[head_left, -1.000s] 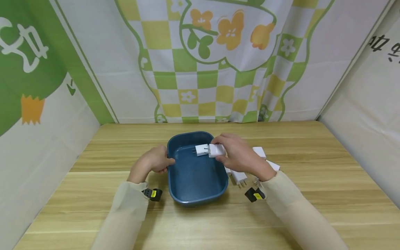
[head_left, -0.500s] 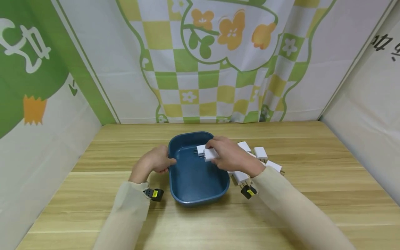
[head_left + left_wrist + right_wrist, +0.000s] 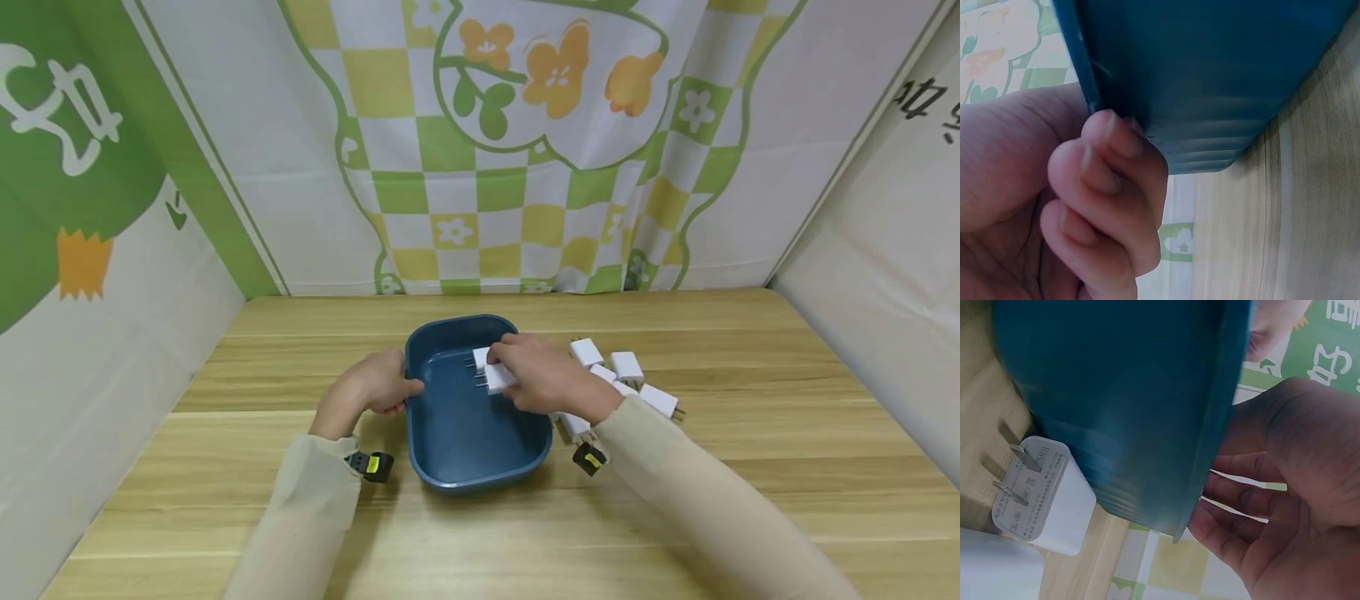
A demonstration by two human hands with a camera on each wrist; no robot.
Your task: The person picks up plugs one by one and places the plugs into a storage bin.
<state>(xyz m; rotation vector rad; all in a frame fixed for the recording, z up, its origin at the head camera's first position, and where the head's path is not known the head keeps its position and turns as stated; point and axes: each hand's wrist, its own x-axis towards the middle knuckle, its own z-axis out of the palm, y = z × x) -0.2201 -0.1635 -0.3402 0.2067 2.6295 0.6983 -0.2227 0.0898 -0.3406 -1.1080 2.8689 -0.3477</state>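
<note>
My left hand point(image 3: 373, 385) grips the left rim of a dark blue plastic bin point(image 3: 465, 450), thumb over the edge and fingers curled outside, as the left wrist view shows. Inside the bin, toward its back right, my right hand point(image 3: 542, 373) pinches a white charger plug point(image 3: 498, 379) with its metal prongs pointing left. Right behind that one, a second white charger plug point(image 3: 481, 358) lies in the bin, partly covered by the fingers. In the right wrist view the bin's wall point(image 3: 1122, 406) hides the held plug.
Several white charger plugs lie on the wooden table point(image 3: 675, 500) right of the bin, among them one plug point(image 3: 657, 401) farthest right. Another plug point(image 3: 1054, 494) stands close against the bin's outer wall. A patterned curtain point(image 3: 502, 208) hangs behind the table.
My right hand has moved left and slightly down into the bin with the charger plug, uncovering more plugs on the table. My left hand keeps its hold on the rim.
</note>
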